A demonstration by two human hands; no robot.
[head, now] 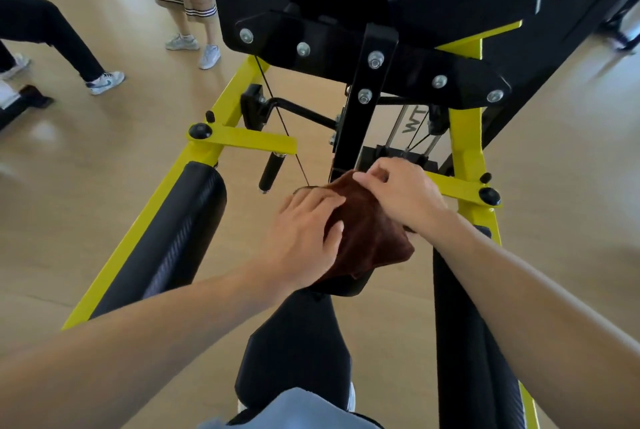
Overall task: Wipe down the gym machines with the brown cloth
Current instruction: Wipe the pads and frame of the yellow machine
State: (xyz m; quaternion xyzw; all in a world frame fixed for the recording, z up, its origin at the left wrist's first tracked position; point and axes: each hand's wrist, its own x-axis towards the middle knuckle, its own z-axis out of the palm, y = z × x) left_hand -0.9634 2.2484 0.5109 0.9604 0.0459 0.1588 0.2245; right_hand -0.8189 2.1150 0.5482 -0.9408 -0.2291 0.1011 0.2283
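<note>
Both hands on brown cloth (pixel 367 231) (surface beneath mostly hidden)

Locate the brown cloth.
Head view, centre: the cloth lies on the machine's black pad between the yellow frame arms, under the left hand and right hand.

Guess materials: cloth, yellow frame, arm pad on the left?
Brown cloth: plush fabric, probably microfibre; matte, fuzzy nap. Yellow frame: likely painted steel tube; glossy, hard square edges. Left arm pad: probably vinyl over foam; black, fine textured grain, rounded end.
</note>
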